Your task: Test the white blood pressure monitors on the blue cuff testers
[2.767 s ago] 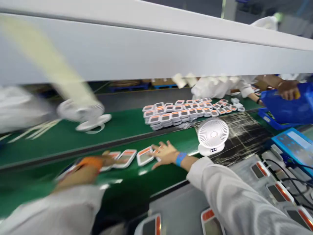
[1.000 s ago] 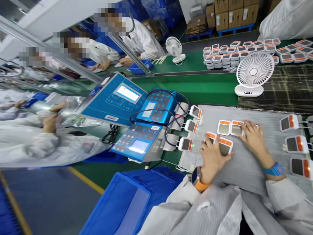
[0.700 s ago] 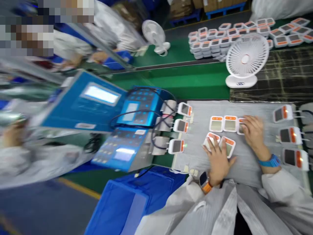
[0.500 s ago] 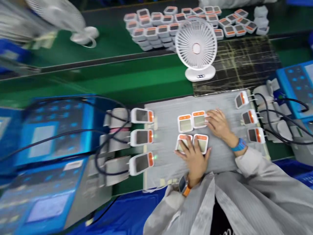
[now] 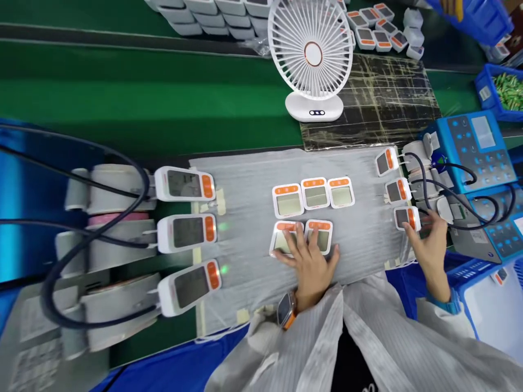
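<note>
- 2 rows of small white units with orange bars [image 5: 314,191] lie on a ribbed grey sheet [image 5: 245,283], 3 above and 2 below, their long sides running left to right.
- The left hand [image 5: 308,269] lies palm down across the lower 2 units, directly over them. Its fingers are spread and rest on both screens without closing around either one. An orange-strapped watch [image 5: 286,309] sits on that wrist.
- The right hand [image 5: 431,247] is well to the right of the rows, its fingers apart. Its fingertips touch the orange end of a corded white unit [image 5: 404,218], which lies just up and left of the hand, long axis roughly left to right. I cannot tell whether the hand is clamped on it.
- This unit is the lowest of 3 in a column at the sheet's right edge.
- 3 larger-looking units [image 5: 183,239] line the sheet's left edge, wired to rolled cuffs [image 5: 106,185].
- Beyond the sheet stand a white fan [image 5: 312,60] on a scuffed black mat [image 5: 368,103] and, to the right, a blue control box [image 5: 476,149].
</note>
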Action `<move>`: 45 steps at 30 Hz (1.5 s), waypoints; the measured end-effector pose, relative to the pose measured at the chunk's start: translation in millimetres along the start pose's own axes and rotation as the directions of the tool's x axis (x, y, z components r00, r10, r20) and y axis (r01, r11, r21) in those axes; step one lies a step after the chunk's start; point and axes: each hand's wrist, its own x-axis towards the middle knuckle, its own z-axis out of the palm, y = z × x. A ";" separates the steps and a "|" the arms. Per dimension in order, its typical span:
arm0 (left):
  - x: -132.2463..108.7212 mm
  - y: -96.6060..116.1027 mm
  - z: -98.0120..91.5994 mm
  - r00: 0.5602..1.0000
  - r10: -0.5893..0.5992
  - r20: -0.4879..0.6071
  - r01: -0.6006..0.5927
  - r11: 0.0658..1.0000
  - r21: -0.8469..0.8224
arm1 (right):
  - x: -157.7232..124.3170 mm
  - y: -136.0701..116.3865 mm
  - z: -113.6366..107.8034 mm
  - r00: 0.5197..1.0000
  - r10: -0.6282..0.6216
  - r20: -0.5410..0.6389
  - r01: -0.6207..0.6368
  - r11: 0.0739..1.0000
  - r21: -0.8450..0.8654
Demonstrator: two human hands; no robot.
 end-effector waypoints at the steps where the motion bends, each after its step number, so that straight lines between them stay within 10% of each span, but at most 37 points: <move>1: -0.7 0.0 -0.4 1.000 0.015 -0.002 -0.015 1.000 0.002 | 6.2 4.0 1.1 0.998 0.000 0.064 -0.001 1.000 0.005; 10: -7.5 -8.5 11.5 0.963 0.266 -0.053 -0.268 0.963 -0.042 | 22.8 8.5 -4.3 0.988 0.006 0.155 0.002 0.998 -0.056; 16: -5.4 -0.3 -9.5 0.906 0.415 -0.087 -0.415 0.910 0.015 | 34.0 -71.5 3.3 0.967 -0.252 0.036 0.252 0.968 -0.013; 18: -5.4 -3.1 -36.1 0.887 0.455 -0.076 -0.449 0.889 0.085 | 42.5 -116.7 29.8 0.876 -0.444 0.187 0.403 0.888 0.223; 20: -3.8 -14.3 -72.5 0.884 0.454 -0.114 -0.431 0.884 0.178 | 48.7 -170.6 67.0 0.682 -0.653 0.331 0.480 0.740 0.471; 23: 8.8 -46.9 -143.5 0.898 0.367 -0.244 -0.300 0.915 0.271 | 47.9 -260.3 128.1 0.358 -0.824 0.440 0.429 0.563 0.706; 25: 31.0 -74.7 -192.6 0.915 0.277 -0.294 -0.201 0.943 0.264 | 41.8 -314.0 164.1 0.266 -0.837 0.478 0.369 0.546 0.752; 29: 109.7 -126.9 -245.9 0.975 0.100 -0.197 -0.073 0.987 0.143 | 27.1 -372.3 214.7 0.332 -0.796 0.507 0.313 0.599 0.737; 34: 190.8 -164.2 -218.7 0.969 -0.083 0.231 0.065 0.994 0.088 | 17.0 -366.9 241.1 0.403 -0.769 0.496 0.222 0.608 0.762; 38: 206.3 -175.5 -198.1 0.976 0.072 0.207 -0.092 0.992 0.089 | 16.3 -359.8 247.9 0.431 -0.776 0.461 0.171 0.572 0.802; 45: 207.8 -191.0 -192.2 0.986 -0.065 0.156 0.035 0.981 0.189 | 17.6 -362.3 249.2 0.407 -0.778 0.478 0.174 0.580 0.796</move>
